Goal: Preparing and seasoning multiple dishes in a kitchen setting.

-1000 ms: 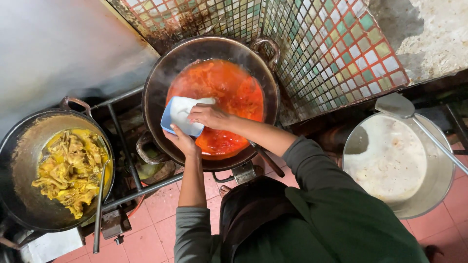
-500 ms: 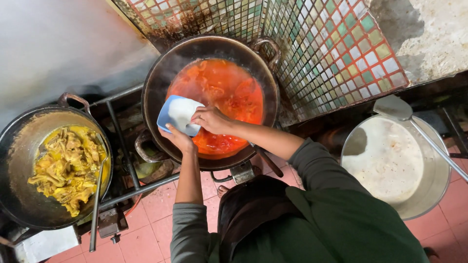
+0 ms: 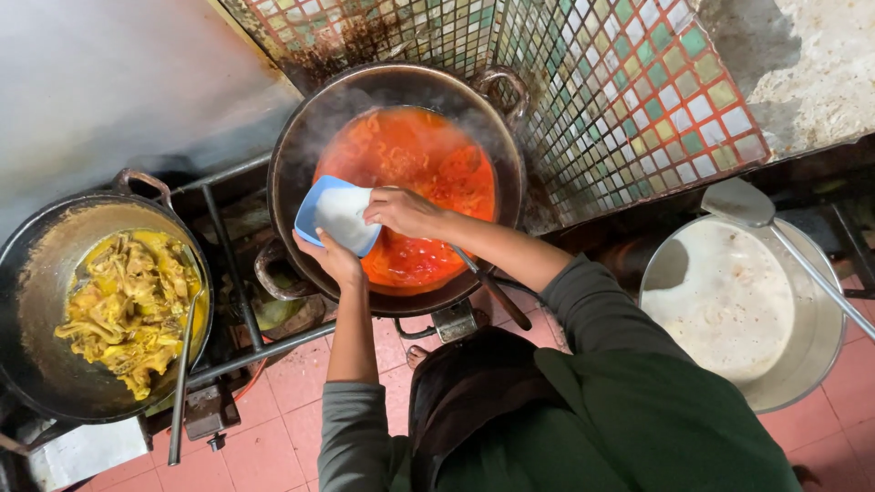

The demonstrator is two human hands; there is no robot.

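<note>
A blue bowl [image 3: 321, 205] with white contents is tilted over the near rim of a big dark wok [image 3: 296, 164] full of steaming red sauce [image 3: 428, 164]. My left hand [image 3: 330, 260] cups the bowl from underneath. My right hand [image 3: 401, 211] is at the bowl's right rim, fingers curled onto it and touching the white contents. A dark utensil handle [image 3: 497, 296] sticks out of the wok toward me, under my right forearm.
Left of it, a second wok [image 3: 36, 301] holds yellow stewed pieces [image 3: 128, 310] and a long metal ladle [image 3: 182, 364]. At right stands a metal pot [image 3: 825, 355] of whitish liquid with a flat spatula [image 3: 738, 202] resting across it. A mosaic tile wall [image 3: 620, 91] rises behind, with the stove's metal frame [image 3: 228, 246] below.
The bowl has turned and tipped a little more toward the red sauce, and my right hand has shifted onto its rim. More steam rises from the wok.
</note>
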